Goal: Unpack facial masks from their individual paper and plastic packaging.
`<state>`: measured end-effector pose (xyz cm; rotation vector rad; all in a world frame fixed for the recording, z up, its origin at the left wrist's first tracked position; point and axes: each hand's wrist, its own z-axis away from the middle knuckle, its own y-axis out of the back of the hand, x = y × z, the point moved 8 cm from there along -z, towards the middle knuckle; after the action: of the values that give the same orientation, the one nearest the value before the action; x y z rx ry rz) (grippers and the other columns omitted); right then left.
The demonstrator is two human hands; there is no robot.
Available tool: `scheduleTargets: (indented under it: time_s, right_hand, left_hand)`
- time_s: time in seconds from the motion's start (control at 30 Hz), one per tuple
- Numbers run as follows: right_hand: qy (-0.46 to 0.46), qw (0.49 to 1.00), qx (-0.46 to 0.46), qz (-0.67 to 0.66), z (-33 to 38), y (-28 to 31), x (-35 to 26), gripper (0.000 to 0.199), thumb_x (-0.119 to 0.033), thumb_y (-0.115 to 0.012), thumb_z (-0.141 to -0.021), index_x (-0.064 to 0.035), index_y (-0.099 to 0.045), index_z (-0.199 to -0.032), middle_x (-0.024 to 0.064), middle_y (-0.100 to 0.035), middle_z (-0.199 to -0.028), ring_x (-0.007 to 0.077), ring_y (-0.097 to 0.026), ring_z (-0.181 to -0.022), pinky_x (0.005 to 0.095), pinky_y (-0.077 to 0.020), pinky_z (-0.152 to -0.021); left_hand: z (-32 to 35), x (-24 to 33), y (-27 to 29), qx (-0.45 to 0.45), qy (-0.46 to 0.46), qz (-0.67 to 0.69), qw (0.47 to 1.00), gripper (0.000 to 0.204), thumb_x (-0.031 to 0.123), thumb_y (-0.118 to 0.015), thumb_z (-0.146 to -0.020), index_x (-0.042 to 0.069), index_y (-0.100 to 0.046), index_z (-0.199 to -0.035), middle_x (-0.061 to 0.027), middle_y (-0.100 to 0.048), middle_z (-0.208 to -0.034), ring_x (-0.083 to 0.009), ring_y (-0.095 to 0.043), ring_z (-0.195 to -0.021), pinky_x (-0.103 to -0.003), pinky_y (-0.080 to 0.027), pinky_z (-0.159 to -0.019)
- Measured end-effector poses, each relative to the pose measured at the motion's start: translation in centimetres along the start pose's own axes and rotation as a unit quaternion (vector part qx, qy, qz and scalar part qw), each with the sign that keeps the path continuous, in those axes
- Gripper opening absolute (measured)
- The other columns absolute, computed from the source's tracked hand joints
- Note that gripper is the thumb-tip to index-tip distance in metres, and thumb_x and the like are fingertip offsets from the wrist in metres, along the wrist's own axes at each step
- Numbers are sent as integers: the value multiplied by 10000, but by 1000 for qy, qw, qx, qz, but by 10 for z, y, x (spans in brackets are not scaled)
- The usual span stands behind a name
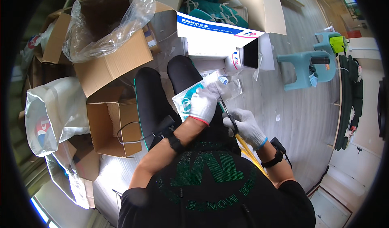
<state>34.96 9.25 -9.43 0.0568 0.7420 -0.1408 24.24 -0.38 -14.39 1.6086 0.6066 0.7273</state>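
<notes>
Over my lap, my left hand (pixel 203 105), in a white knit glove with a red cuff, is closed on a clear plastic bag (pixel 178 101). A green face mask with white straps (pixel 187 97) shows inside it. In my right hand (pixel 248 127), gloved with a blue cuff, is a pair of scissors (pixel 225 108) with dark handles. Their blades point up and left, next to the bag's far right end. Whether the blades touch the plastic, I cannot tell. Crumpled clear plastic (pixel 233 89) lies just beyond the blades.
Ahead stands an open white carton (pixel 210 40) of green masks (pixel 216 13). A black phone (pixel 251 53) rests by it. At left are a cardboard box lined with plastic (pixel 115 68), a smaller open box (pixel 103 124) and a white sack (pixel 60 114). A blue stool (pixel 298 62) stands right.
</notes>
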Motion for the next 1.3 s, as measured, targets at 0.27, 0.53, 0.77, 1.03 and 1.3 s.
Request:
scheduleTargets:
  time_s: [0.27,0.53,0.77,1.03,1.3]
  right_hand:
    - [35,998,-46,-36,1,16,5,417,-114,-804,-890,72,-673,-1240,30,-665,-862,81,-625,-688,227,-520,-623]
    - [240,965,105,22,4,94,-26,439,80,-757,-829,-8,-629,-1240,80,-675,-1051,157,-678,-859,301,-598,-751]
    - [188,800,400,406,-82,204,-95,354,-218,-868,-741,-42,-689,-990,143,-726,-930,319,-724,-911,436,-571,-809]
    - [75,697,234,673,-150,199,-116,149,-163,-710,-811,-49,-754,-897,225,-729,-920,441,-706,-917,496,-573,-825]
    - [411,818,99,389,-62,58,-171,381,-307,-824,-806,-45,-749,-1072,148,-747,-1078,311,-721,-1011,410,-561,-903]
  left_hand:
    - [-31,-57,26,-117,34,391,912,222,239,-747,-870,63,-793,-999,-179,-733,-854,-362,-717,-820,-408,-568,-757]
    - [-17,-120,18,-205,185,517,810,261,185,-823,-858,-4,-789,-1034,-51,-770,-833,-68,-659,-779,-286,-552,-751]
    - [2,-109,12,-227,192,565,770,239,157,-835,-851,-19,-791,-1007,-43,-769,-862,-74,-661,-798,-279,-554,-762]
    - [4,-109,23,-213,211,574,762,237,153,-816,-857,-17,-789,-1020,-60,-781,-877,-89,-689,-809,-286,-567,-778]
    - [-13,-101,37,-257,159,601,740,242,141,-799,-866,-21,-775,-1043,-50,-768,-878,-66,-669,-830,-269,-553,-796]
